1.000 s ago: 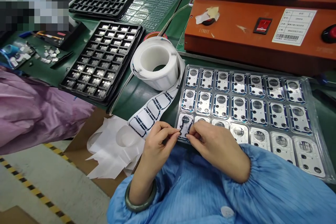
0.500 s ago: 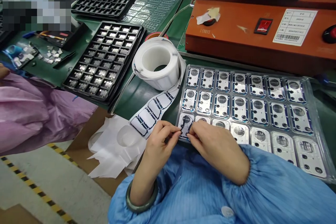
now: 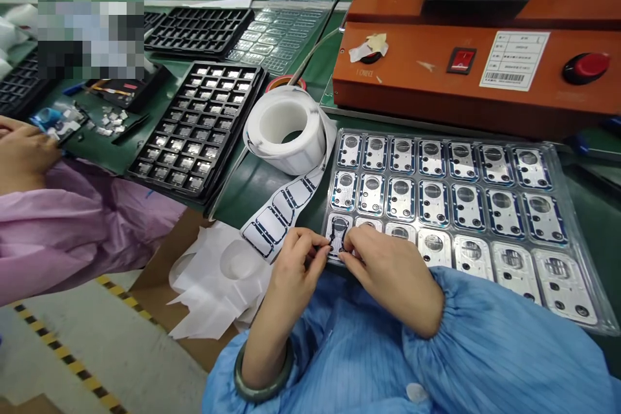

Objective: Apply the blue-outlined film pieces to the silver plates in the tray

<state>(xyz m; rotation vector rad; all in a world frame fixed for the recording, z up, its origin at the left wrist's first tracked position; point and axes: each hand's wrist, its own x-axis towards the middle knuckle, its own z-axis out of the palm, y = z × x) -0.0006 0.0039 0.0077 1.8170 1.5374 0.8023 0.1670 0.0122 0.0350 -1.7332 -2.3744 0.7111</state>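
Observation:
My left hand (image 3: 301, 259) and my right hand (image 3: 376, 262) meet over the near left corner of a clear plastic tray (image 3: 565, 174) of silver metal plates. Between them, a thin dark adhesive frame (image 3: 334, 228) is pinched by the fingertips of both hands. It lies over the silver plate (image 3: 345, 242) in that corner pocket; how far it touches cannot be told. Plates in the two far rows carry dark blue-black frames round their edges. Other near-row plates show bare silver rims. Left of my hands, a backing strip (image 3: 272, 223) with similar frames trails from a white roll (image 3: 286, 129).
An orange machine (image 3: 412, 90) with a red switch stands behind the tray. Black trays (image 3: 194, 129) of small metal parts lie to the left. White waste paper (image 3: 218, 297) fills a cardboard box below. A co-worker's pink sleeve (image 3: 72, 233) is at far left.
The view has shifted slightly. The dark frame now sits more spread along both sides of the corner plate, with both hands still pinching it. The co-worker's hand has come into view.

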